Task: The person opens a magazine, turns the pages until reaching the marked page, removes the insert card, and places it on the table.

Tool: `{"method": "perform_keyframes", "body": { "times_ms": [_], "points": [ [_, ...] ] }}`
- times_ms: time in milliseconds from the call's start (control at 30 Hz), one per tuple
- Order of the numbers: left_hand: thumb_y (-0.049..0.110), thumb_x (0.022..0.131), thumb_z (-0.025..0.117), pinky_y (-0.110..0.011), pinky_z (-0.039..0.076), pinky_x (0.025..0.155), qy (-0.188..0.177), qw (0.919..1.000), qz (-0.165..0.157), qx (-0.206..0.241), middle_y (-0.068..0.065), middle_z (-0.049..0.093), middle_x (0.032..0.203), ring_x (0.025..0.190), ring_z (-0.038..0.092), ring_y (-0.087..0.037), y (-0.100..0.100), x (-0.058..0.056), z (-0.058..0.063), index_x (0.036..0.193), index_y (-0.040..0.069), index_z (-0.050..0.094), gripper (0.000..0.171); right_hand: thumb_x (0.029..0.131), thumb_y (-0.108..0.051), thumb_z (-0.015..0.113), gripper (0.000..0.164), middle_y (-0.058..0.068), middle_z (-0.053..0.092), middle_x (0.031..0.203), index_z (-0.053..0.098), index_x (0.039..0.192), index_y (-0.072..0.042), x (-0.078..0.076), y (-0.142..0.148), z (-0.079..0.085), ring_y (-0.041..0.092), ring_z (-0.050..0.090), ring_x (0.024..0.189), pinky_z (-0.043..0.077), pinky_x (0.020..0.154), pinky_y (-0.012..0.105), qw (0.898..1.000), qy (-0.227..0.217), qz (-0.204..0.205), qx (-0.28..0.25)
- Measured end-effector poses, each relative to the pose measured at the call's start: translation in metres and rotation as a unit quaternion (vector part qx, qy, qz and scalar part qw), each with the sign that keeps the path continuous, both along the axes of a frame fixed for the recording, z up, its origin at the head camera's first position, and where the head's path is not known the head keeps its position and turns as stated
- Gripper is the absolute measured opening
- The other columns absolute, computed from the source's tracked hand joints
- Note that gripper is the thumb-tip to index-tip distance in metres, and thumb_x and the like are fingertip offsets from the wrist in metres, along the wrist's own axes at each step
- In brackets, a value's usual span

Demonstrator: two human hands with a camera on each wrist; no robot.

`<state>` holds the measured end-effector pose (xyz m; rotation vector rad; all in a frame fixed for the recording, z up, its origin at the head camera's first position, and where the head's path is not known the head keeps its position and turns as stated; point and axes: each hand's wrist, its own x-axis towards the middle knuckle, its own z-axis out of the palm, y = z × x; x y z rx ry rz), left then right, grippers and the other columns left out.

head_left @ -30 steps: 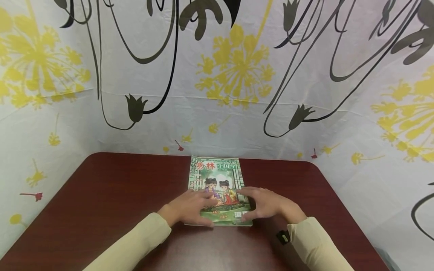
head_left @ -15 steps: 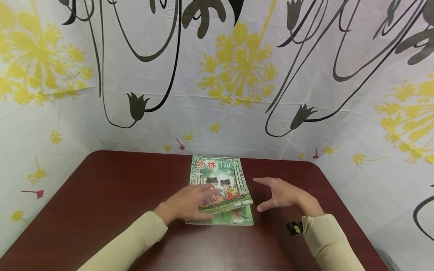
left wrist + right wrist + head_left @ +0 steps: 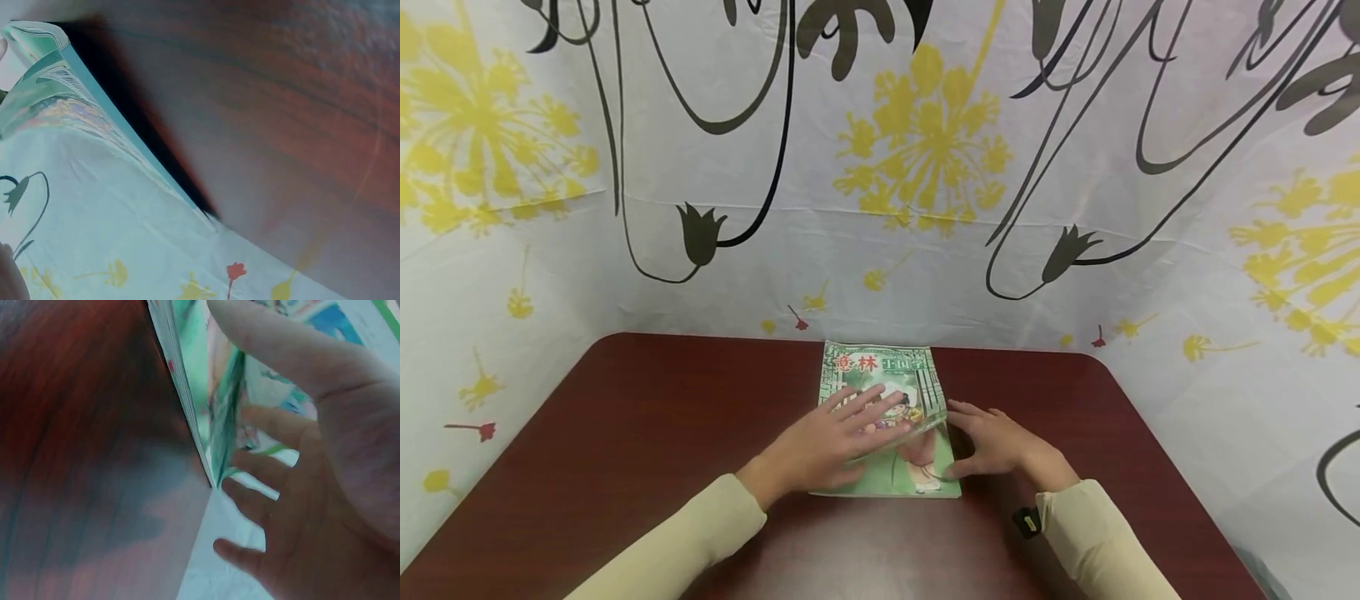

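A green magazine (image 3: 887,367) with two cartoon children on its cover lies at the far middle of the table. Its front cover is lifted at the near right corner, baring a green page (image 3: 880,479) beneath. Over the cover my left hand (image 3: 831,437) spreads its fingers, hiding part of the picture. My right hand (image 3: 1000,442) is at the magazine's right side, fingertips by the raised cover's edge and thumb near the lower page. In the right wrist view its thumb and fingers are extended beside the raised leaf (image 3: 225,419). The left wrist view shows the magazine's spine (image 3: 119,122).
The dark red table (image 3: 700,400) has rounded far corners. White cloth (image 3: 760,292) printed with yellow and grey flowers hangs close behind it and along both sides. A small black device (image 3: 1027,522) sits under the right wrist.
The cover, flat a second ago, has its near right corner raised. My right hand moved out to the right and then back to the edge; my left fingers spread farther over the cover.
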<state>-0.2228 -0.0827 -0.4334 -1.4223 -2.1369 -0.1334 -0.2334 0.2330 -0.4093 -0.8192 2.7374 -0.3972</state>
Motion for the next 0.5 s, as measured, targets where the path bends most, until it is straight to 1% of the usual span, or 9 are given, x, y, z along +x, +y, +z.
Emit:
{"method": "perform_keyframes", "body": {
  "times_ms": [67, 133, 233, 300, 400, 500],
  "points": [
    [0.028, 0.084, 0.066, -0.050, 0.026, 0.116, 0.053, 0.9984, 0.001, -0.021, -0.005, 0.031, 0.161, 0.149, 0.026, -0.027, 0.001, 0.001, 0.002, 0.152, 0.026, 0.041, 0.073, 0.073, -0.045, 0.086, 0.092, 0.022, 0.036, 0.155, 0.048, 0.147, -0.005, -0.001, -0.006, -0.004, 0.042, 0.035, 0.141, 0.025, 0.105, 0.072, 1.000, 0.003, 0.019, 0.000],
    [0.028, 0.085, 0.062, -0.051, 0.022, 0.118, 0.090, 0.9951, 0.007, -0.042, -0.003, 0.029, 0.162, 0.150, 0.022, -0.027, 0.001, 0.003, 0.003, 0.152, 0.026, 0.042, 0.070, 0.070, -0.040, 0.089, 0.093, 0.021, 0.035, 0.155, 0.048, 0.147, -0.008, -0.003, -0.011, -0.008, 0.041, 0.036, 0.141, 0.025, 0.106, 0.071, 0.999, 0.002, 0.040, 0.002],
    [0.028, 0.085, 0.060, -0.052, 0.020, 0.118, 0.121, 0.9901, 0.021, -0.068, -0.002, 0.027, 0.163, 0.151, 0.020, -0.026, 0.000, 0.005, 0.005, 0.150, 0.025, 0.046, 0.067, 0.069, -0.032, 0.091, 0.091, 0.020, 0.035, 0.156, 0.049, 0.147, -0.010, -0.005, -0.015, -0.010, 0.042, 0.039, 0.139, 0.032, 0.106, 0.066, 0.998, -0.018, 0.058, 0.004],
    [0.026, 0.086, 0.061, -0.054, 0.022, 0.117, 0.144, 0.9853, 0.033, -0.086, -0.003, 0.028, 0.162, 0.150, 0.022, -0.025, -0.002, 0.007, 0.006, 0.146, 0.021, 0.051, 0.061, 0.070, -0.028, 0.090, 0.088, 0.019, 0.036, 0.156, 0.051, 0.146, -0.010, -0.006, -0.017, -0.011, 0.043, 0.041, 0.137, 0.037, 0.105, 0.061, 0.998, -0.031, 0.062, 0.004],
    [0.021, 0.088, 0.060, -0.056, 0.021, 0.117, 0.174, 0.9768, 0.056, -0.112, -0.005, 0.032, 0.161, 0.150, 0.023, -0.024, -0.003, 0.011, 0.007, 0.136, 0.016, 0.061, 0.048, 0.071, -0.025, 0.090, 0.085, 0.018, 0.036, 0.156, 0.051, 0.145, -0.010, -0.006, -0.017, -0.011, 0.043, 0.041, 0.137, 0.041, 0.103, 0.056, 0.997, -0.052, 0.061, -0.003],
    [0.017, 0.088, 0.061, -0.054, 0.020, 0.118, 0.198, 0.9675, 0.082, -0.135, -0.008, 0.041, 0.155, 0.149, 0.026, -0.025, -0.003, 0.014, 0.008, 0.123, 0.011, 0.069, 0.036, 0.071, -0.025, 0.090, 0.086, 0.018, 0.035, 0.157, 0.051, 0.146, -0.011, -0.007, -0.016, -0.012, 0.042, 0.039, 0.138, 0.040, 0.104, 0.056, 0.996, -0.055, 0.065, -0.008]
  ]
}}
